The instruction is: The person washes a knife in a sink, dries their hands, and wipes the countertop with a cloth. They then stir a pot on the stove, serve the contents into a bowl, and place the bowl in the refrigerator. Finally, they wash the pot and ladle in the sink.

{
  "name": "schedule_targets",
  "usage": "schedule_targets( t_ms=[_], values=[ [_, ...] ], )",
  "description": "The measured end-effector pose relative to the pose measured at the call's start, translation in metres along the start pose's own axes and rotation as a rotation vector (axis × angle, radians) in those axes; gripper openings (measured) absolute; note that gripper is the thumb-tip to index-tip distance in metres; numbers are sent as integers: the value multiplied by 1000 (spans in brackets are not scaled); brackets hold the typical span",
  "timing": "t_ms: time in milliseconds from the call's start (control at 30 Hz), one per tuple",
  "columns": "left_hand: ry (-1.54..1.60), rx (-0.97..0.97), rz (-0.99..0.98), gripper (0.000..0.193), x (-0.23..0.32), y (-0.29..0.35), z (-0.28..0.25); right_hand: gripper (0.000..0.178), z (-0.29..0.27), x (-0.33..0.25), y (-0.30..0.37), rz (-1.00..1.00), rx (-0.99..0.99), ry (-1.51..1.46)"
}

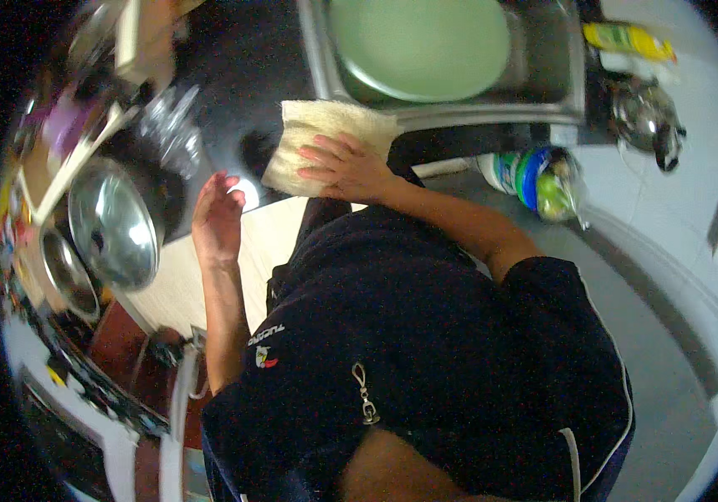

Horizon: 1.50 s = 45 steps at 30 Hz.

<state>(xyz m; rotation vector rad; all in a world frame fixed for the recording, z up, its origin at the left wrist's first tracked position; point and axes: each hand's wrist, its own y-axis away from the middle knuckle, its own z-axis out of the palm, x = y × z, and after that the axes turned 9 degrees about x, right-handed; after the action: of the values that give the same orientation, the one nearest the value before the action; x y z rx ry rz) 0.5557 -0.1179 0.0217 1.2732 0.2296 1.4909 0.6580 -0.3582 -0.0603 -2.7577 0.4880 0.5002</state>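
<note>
While the right hand (346,171) lies on a tan cloth (292,125), its fingers point left and are a little spread; I cannot tell if they pinch the cloth. The right arm (459,222) bends at the elbow and comes in from the right. The left hand (218,222) is held up, with its fingers loosely bent, a bit apart and empty. The cloth is under the right fingers, by the front of the black tabletop (242,58). Just past those fingers, the sink's rim (315,58) stands in the way, with a big green basin (426,42) inside. Near the left fingers, on their left, are crumpled clear plastic (176,134) and a shiny metal bowl (112,222). A metal pot (643,113) is well right of the right fingers.
</note>
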Motion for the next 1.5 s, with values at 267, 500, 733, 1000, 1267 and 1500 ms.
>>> schedule_targets(
  t_ms=[267, 500, 733, 1000, 1267, 1500],
  values=[
    [-216, -190, -135, 29, -31, -27, 66, 50, -50, 56, 116, 552, 51, 283],
    [-304, -148, -167, 27, -48, -21, 99, 49, -113, 162, 216, 916, 268, 624],
    [-282, -118, -177, 27, -74, -10, 113, 37, -148, 262, 298, 632, 94, 997],
    [-63, -49, -72, 22, -84, 16, 108, 57, -76, 101, 169, 479, 141, 419],
    [82, 124, 45, 19, -75, 53, 78, 55, -41, 40, 4, -144, -66, 1],
    [259, 237, 120, 23, -76, 76, 14, 55, 2, 14, -87, -236, -77, 115]
  ],
)
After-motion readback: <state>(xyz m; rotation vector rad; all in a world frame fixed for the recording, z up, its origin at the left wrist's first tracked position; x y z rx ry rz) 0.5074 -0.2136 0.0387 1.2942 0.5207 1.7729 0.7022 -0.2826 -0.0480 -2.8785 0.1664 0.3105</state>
